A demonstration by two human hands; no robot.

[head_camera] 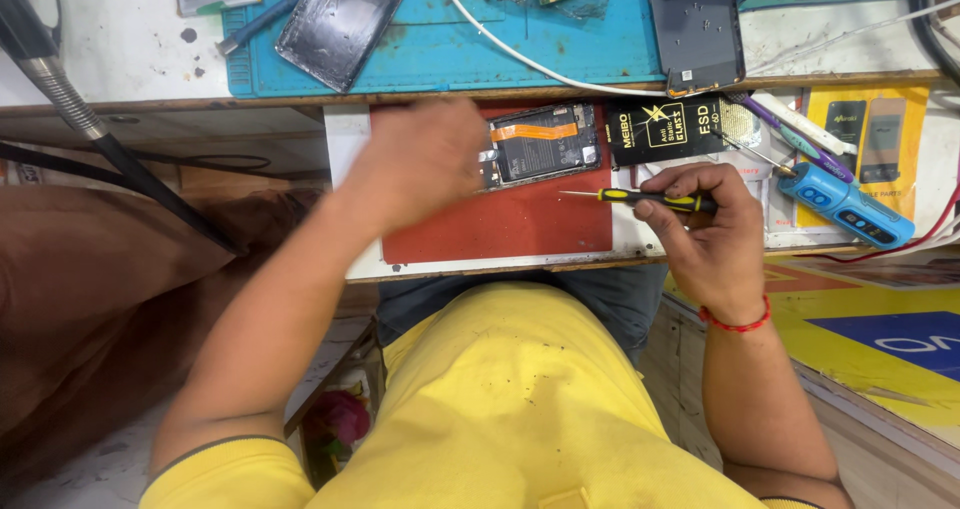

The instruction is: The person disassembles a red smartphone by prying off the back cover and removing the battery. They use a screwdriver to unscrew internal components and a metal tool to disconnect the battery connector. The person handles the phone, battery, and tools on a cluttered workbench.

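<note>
The right hand (708, 231) is closed around a yellow-and-black screwdriver (640, 199), its thin shaft pointing away from the fingers toward the left hand, the tip hovering over the red mat (520, 224). The left hand (425, 159) is blurred; it rests on the mat at the near end of an opened phone (540, 144), and how its fingers are set cannot be told. The phone lies face down with an orange ribbon cable across its insides, between the two hands and slightly beyond them. Just beyond the right hand sits a black box (665, 127); to its outer side lies a blue electric tool (845, 204). Farther off, a blue mat (450, 39) on the bench (120, 39) carries a back cover (340, 19).
</note>
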